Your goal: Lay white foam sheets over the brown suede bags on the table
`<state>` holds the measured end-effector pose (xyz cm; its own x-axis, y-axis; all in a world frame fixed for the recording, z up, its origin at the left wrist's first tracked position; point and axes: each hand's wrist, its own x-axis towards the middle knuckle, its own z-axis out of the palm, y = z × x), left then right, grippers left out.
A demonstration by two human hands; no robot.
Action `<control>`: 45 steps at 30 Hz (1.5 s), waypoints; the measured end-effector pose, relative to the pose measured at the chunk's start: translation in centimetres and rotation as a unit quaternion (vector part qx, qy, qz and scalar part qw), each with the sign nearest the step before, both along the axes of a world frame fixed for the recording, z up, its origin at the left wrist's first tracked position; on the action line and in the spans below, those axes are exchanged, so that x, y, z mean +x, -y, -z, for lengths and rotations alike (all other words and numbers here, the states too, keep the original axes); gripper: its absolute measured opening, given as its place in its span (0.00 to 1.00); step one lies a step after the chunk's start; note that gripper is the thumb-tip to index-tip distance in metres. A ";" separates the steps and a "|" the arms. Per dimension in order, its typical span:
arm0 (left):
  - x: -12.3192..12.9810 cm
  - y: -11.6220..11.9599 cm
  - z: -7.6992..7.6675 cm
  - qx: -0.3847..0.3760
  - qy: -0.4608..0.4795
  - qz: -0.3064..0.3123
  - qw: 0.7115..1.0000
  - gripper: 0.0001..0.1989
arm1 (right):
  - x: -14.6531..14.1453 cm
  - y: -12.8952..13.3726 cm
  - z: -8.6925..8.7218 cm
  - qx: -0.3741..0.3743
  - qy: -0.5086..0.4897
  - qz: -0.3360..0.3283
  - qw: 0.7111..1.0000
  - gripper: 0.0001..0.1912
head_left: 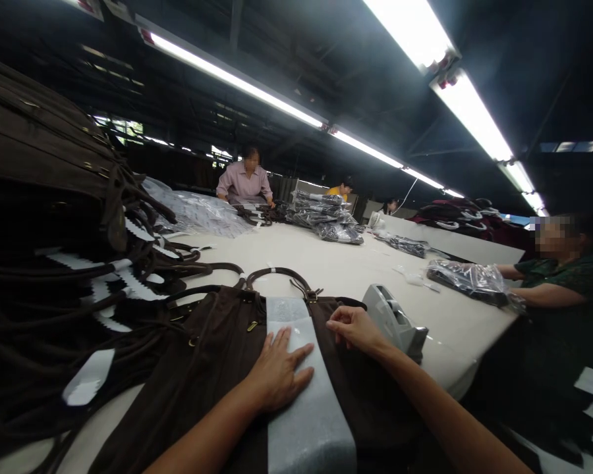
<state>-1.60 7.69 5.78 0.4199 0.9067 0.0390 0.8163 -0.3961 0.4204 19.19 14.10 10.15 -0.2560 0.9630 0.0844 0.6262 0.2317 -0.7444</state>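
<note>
A dark brown fabric bag [212, 368] with rope-like handles [279, 270] lies in front of me. Down its middle runs a wide, pale, thin sheet strip [309, 428]. My left hand [282, 374] rests flat on this strip, fingers spread. Over the bag's right part, my right hand [353, 327] has its fingers curled together in a pinch; anything between them is too small to make out. Just beyond that hand stands a grey tape dispenser [393, 316]. A small brass-coloured zip pull [252, 326] shows left of the strip.
Brown bags with paper-wrapped handles [93, 283] are heaped at my left. Across the pale table [326, 266] are clear plastic sheets [202, 207] and a stack of plastic-wrapped bags [326, 214]. At right a person [558, 283] handles a wrapped bag [469, 280]; another person [247, 181] works opposite.
</note>
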 end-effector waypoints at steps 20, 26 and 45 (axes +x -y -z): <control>0.4 -0.1 -0.5 -0.001 -0.039 0.011 0.999 0.27 | -6.2 -0.7 2.7 0.149 0.360 -0.125 0.912 0.14; 0.1 -0.6 0.0 0.023 -0.062 0.007 0.998 0.30 | -6.3 -2.5 0.6 0.151 0.335 -0.047 0.929 0.13; -0.8 -3.6 3.9 0.074 -0.082 0.020 0.994 0.27 | 19.7 -1.4 -3.3 -0.144 -0.085 0.277 0.946 0.15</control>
